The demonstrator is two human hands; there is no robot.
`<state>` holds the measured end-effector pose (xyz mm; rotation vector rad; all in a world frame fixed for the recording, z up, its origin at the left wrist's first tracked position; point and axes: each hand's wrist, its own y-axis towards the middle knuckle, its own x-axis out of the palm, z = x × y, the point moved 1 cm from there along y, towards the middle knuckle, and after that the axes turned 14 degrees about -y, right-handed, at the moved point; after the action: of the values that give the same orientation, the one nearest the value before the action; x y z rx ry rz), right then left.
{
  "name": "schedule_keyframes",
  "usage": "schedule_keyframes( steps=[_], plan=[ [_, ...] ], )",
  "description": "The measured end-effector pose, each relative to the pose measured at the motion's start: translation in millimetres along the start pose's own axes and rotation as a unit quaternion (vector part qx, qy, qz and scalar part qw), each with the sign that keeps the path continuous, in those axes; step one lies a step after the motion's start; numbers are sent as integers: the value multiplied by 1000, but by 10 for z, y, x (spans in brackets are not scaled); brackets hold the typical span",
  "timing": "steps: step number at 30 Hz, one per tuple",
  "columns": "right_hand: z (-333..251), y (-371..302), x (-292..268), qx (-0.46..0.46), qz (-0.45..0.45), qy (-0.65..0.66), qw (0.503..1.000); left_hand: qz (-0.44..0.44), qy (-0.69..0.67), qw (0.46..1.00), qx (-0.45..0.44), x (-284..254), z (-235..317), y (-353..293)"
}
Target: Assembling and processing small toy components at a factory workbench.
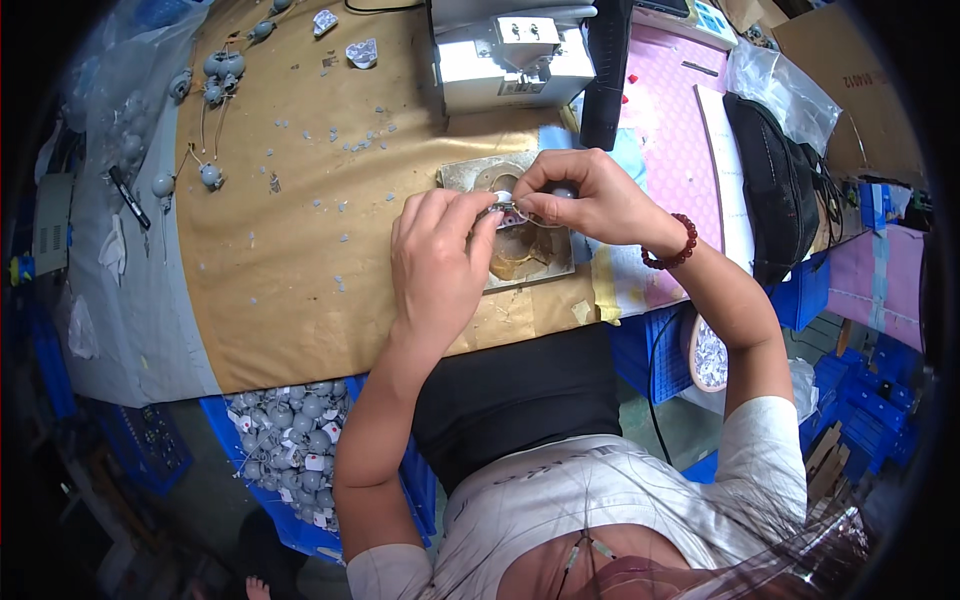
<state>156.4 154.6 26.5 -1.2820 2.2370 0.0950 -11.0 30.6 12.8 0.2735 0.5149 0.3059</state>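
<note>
My left hand (440, 250) and my right hand (603, 198) meet over a square metal plate (556, 264) with rounded hollows in its face. Between their fingertips is a small part (511, 214) with a pale, dark-dotted face; its kind is too small to make out. Both hands are closed on it in a pinch, the left from its left side and the right from above. A round grey piece (566, 189) shows just under my right fingers, partly hidden. The plate lies on brown paper near the table's front edge.
A white machine (515, 65) stands behind the plate. Grey chips (372, 140) and wired grey balls (224, 66) lie on the brown paper (290, 230). A black bag (765, 185) is at right. Below the table, a blue crate (222, 425) holds many grey balls.
</note>
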Motion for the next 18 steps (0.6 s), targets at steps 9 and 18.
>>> schedule_keyframes(
  steps=[9, 18],
  plan=[
    [-118, -22, -14, -91, 79, 21, 992, 27, -205, 956, -206, -218, 101, 28],
    [-295, -130, 139, -210, 230, -208, 927, 25, -284, 929, -234, -405, 243, -48]
  ],
)
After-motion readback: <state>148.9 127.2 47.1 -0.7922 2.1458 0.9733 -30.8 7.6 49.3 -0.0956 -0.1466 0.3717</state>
